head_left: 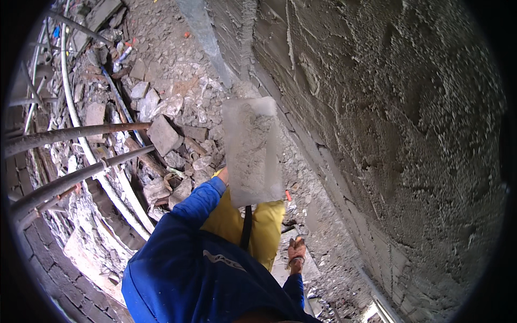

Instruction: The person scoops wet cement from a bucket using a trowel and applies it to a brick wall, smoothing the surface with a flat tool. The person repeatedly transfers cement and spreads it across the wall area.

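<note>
Left hand (222, 175): arm raised, fingers closed under the mortar board (252, 152), which rests above them.
Right hand (296, 251): lowered; fingers gripping a tool handle (298, 241).
Plastered wall (409, 134): right of both.

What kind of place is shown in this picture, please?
Most likely a building site, at a wall being plastered. The wall carries rough wet grey render, the left hand holds a mortar-loaded board, and broken bricks and rubble lie below beside scaffold pipes.

The left hand (222, 175) is mostly hidden behind the mortar-laden board (252, 152); the right hand's (296, 252) grip is unclear.
</note>
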A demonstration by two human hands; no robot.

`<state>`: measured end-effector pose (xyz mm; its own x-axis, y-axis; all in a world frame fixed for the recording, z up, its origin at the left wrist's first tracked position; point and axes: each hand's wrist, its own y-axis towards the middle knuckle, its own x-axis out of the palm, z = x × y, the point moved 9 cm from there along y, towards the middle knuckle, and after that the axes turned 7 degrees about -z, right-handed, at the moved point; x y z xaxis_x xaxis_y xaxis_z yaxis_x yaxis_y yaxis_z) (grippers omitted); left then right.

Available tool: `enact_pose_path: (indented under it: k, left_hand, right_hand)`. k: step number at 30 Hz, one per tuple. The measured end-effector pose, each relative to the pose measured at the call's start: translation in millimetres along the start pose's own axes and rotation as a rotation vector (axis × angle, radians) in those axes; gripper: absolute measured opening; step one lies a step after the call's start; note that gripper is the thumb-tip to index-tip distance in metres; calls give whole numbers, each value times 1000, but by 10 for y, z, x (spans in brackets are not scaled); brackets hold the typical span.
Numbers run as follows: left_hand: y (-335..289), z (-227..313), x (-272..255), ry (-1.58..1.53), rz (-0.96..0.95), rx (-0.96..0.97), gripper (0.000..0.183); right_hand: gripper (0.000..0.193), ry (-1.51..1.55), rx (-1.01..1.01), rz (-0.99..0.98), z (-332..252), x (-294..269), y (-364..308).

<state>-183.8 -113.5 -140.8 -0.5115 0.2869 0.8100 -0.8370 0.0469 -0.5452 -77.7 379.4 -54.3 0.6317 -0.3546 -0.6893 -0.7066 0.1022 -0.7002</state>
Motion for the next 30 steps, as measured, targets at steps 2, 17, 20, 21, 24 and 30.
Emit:
enact_pose_path:
  k: [2,17,20,21,24,30]
  left_hand:
    - [62,46,-122,-13,21,39,46]
    - [1493,-242,-1698,-129,45,266,49]
    - [1814,-224,-2152,-58,307,271,51]
    - [1987,-229,-2322,-124,317,275,50]
    - [2546,-221,-2911,-118,307,335,51]
    - [3576,-76,-3547,-59,292,391,53]
  right_hand:
    - [34,-125,-216,-49,-389,-20,302]
    - [35,-254,-435,-137,-1223,437,2946]
    - [41,-246,-423,-240,-1581,740,3432]
    - [42,-260,-396,-292,-1615,883,3633]
    - [46,-260,-431,-275,-1821,1233,4111]
    - [43,-292,-514,-243,-1911,1819,4989]
